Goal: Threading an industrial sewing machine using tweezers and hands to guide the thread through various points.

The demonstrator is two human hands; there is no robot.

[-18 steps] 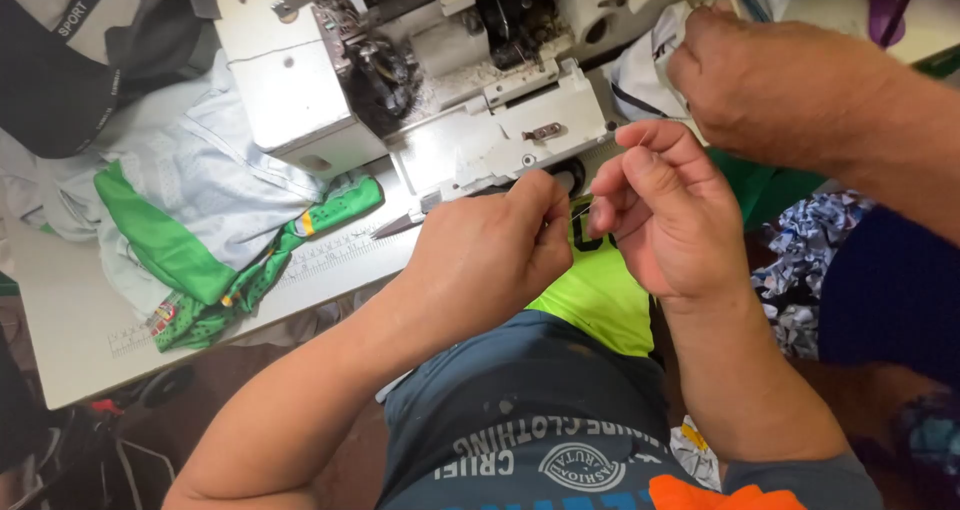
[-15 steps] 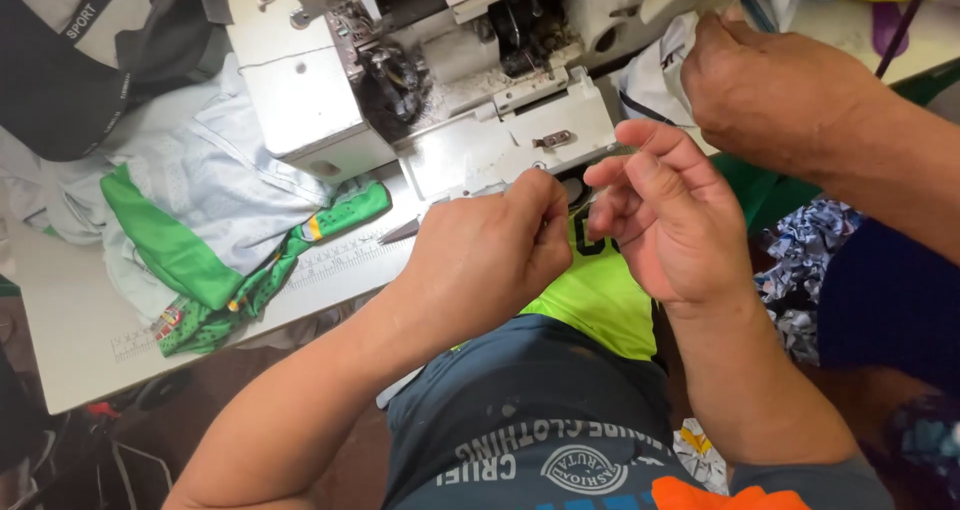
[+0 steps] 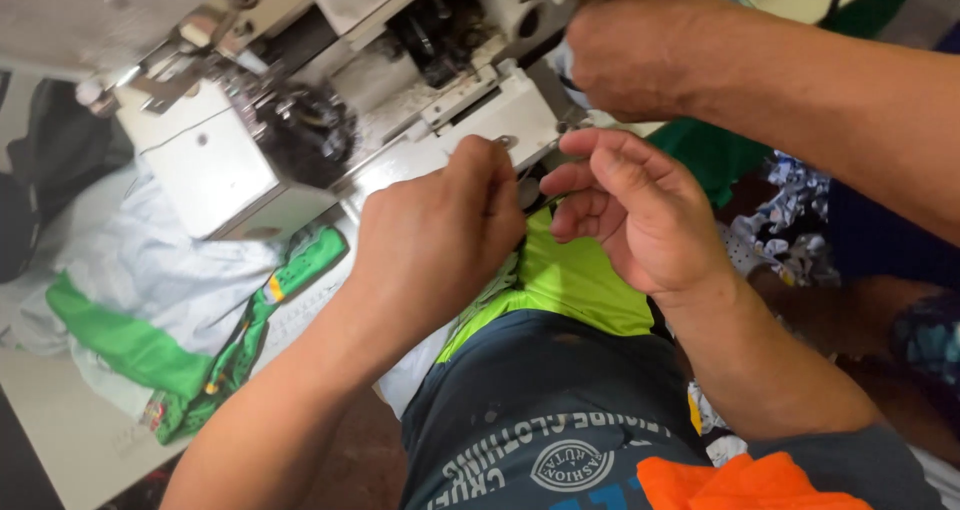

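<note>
My left hand and my right hand meet fingertip to fingertip at the front edge of a white sewing machine. Both pinch the dark-trimmed edge of a neon yellow-green fabric that hangs down over my lap. My left fingers are closed tight beside the machine's bed plate. The right fingers curl in beside them. What lies between the fingertips is mostly hidden.
Another person's hand and forearm reach in from the upper right and grip a white cloth at the machine's right end. A light blue and green garment lies heaped on the white table to the left. Patterned fabrics pile up at the right.
My hands stay pinched together at the machine's front edge, with only small finger shifts. The view has moved in closer. The other person's hand stays at the machine's right end.
</note>
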